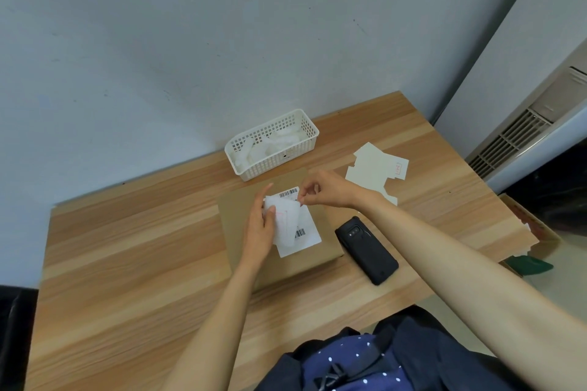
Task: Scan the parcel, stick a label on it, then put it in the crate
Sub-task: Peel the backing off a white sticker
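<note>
A flat brown cardboard parcel (320, 232) lies in the middle of the wooden table, with a white barcode sheet (309, 232) on its top. Above it, my left hand (260, 227) holds a curled white label (286, 220) by its left side. My right hand (324, 189) pinches the label's top right corner between thumb and fingertips. A black handheld scanner (367, 249) rests on the table just right of the parcel. The white plastic crate (271, 143) stands behind the parcel near the wall and holds crumpled white paper.
A stack of cream label sheets (374, 168) lies right of the crate. A cardboard box (527, 232) sits beyond the table's right edge, below a vent unit (524, 133). The table (127, 247) meets the wall at the back.
</note>
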Demonstrator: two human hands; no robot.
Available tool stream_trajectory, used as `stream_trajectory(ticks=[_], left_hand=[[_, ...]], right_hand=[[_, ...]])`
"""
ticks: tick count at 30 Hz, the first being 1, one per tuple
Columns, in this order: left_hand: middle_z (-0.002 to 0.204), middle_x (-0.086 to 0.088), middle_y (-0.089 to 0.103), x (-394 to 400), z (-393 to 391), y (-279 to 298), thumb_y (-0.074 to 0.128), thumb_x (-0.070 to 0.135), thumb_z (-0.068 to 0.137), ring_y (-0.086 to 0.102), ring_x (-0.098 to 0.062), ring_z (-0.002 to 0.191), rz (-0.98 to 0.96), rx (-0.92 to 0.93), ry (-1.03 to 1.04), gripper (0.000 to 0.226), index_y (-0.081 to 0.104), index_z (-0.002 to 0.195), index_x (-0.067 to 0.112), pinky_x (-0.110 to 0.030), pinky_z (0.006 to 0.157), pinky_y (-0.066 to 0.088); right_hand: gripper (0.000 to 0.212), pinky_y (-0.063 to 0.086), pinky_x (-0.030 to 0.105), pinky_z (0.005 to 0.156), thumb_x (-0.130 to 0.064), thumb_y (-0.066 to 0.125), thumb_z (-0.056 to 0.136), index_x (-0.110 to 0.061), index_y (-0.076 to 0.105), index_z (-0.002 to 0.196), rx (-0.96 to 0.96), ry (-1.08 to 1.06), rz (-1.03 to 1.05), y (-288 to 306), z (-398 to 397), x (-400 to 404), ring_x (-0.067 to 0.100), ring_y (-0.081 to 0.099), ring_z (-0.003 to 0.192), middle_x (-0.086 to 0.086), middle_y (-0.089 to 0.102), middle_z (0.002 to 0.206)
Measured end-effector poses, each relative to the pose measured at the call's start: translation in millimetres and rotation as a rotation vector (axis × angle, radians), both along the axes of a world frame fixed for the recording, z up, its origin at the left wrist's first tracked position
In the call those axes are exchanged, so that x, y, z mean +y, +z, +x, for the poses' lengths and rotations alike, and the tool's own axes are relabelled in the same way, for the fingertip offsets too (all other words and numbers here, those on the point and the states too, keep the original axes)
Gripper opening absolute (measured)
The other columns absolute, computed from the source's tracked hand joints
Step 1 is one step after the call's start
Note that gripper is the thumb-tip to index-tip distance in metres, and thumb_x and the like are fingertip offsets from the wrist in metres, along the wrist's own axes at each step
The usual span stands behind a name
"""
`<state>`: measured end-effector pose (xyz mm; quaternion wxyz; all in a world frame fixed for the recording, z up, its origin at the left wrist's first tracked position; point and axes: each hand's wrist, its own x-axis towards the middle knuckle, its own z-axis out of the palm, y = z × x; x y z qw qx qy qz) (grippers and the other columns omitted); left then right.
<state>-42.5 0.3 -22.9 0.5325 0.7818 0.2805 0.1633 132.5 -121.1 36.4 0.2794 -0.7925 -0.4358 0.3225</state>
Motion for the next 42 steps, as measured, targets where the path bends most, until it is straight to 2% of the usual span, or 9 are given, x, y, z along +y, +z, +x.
stream_trajectory(ticks=[4,10,12,15,20,26,32,37,42], left_hand=[[0.119,-0.007,0.063,4.4,2.6,-2.1,0.046,0.027,0.095,0.058,-0.015,0.085,-0.019,-0.01,0.03,0.047,0.045,0.141,0.038,-0.036,0.083,0.05],[0.122,0.0,0.058,1.4,-0.4,-3.2,0.053,0.026,0.097,0.061,-0.02,0.096,-0.033,-0.015,0.057,0.041,0.047,0.136,0.038,-0.04,0.086,0.054],[0.123,0.006,0.051,-2.8,-1.1,-0.5,0.056,0.026,0.096,0.054,-0.01,0.11,0.033,-0.019,0.061,0.029,0.051,0.124,0.03,-0.04,0.096,0.049],[0.107,0.009,0.052,-8.4,1.4,6.9,0.059,0.03,0.097,0.05,-0.009,0.106,0.204,0.01,0.006,0.008,0.057,0.096,0.022,-0.039,0.095,0.045],[0.107,0.01,0.053,-11.0,5.5,11.4,0.046,0.045,0.1,0.05,-0.014,0.105,0.325,0.066,-0.133,0.026,0.056,0.088,0.024,-0.035,0.093,0.044],[0.105,0.008,0.054,-8.1,5.3,16.0,0.043,0.037,0.103,0.051,-0.016,0.099,0.37,0.111,-0.239,0.025,0.056,0.092,0.02,-0.04,0.09,0.045],[0.119,0.01,0.061,-2.3,12.7,22.6,0.052,0.032,0.098,0.054,-0.016,0.113,0.515,0.25,-0.337,0.02,0.069,0.096,0.022,-0.036,0.092,0.042],[0.122,0.012,0.063,-1.9,23.6,37.8,0.053,0.034,0.094,0.054,-0.017,0.113,0.624,0.391,-0.383,0.024,0.075,0.09,0.028,-0.036,0.089,0.038],[0.123,0.012,0.064,-5.9,29.5,43.4,0.053,0.029,0.093,0.054,-0.016,0.115,0.612,0.426,-0.375,0.024,0.077,0.09,0.026,-0.035,0.091,0.038]], right_hand=[[0.01,0.031,0.028,0.059,-0.023,0.072,0.084,-0.017,0.08,0.087,0.057,-0.009,0.005,1.7,-1.4,1.9,0.004,0.036,0.049,-0.015,0.043,0.045],[0.012,0.028,0.021,0.056,-0.023,0.072,0.086,-0.015,0.08,0.089,0.143,-0.029,-0.006,5.1,-3.8,1.4,0.002,0.037,0.049,-0.016,0.044,0.046],[0.011,0.028,0.016,0.054,-0.023,0.072,0.086,-0.016,0.08,0.089,0.165,-0.041,-0.012,7.3,-5.0,1.3,0.0,0.039,0.047,-0.018,0.044,0.042],[0.009,0.033,0.007,0.053,-0.019,0.07,0.087,-0.016,0.078,0.088,0.185,-0.046,-0.022,11.4,-7.2,2.9,-0.007,0.048,0.05,-0.023,0.052,0.044],[0.011,0.04,0.018,0.06,-0.02,0.066,0.084,-0.017,0.077,0.084,0.231,-0.052,-0.063,12.4,-10.0,7.8,0.003,0.05,0.055,-0.008,0.056,0.054],[0.007,0.034,0.015,0.064,-0.02,0.07,0.084,-0.018,0.077,0.083,0.254,-0.03,-0.107,14.2,-9.0,5.9,-0.013,0.053,0.056,-0.025,0.059,0.05],[0.012,0.038,0.017,0.068,-0.02,0.073,0.08,-0.012,0.081,0.084,0.14,0.014,-0.163,11.3,-9.8,6.7,-0.011,0.056,0.066,-0.019,0.064,0.061],[0.01,0.054,0.038,0.075,-0.026,0.071,0.077,-0.02,0.079,0.077,-0.066,0.057,-0.241,13.2,-12.3,11.3,0.014,0.066,0.085,-0.006,0.073,0.08],[0.013,0.044,0.027,0.059,-0.025,0.066,0.079,-0.022,0.078,0.077,-0.202,0.089,-0.282,17.4,-14.5,14.1,0.018,0.067,0.084,-0.004,0.075,0.083]])
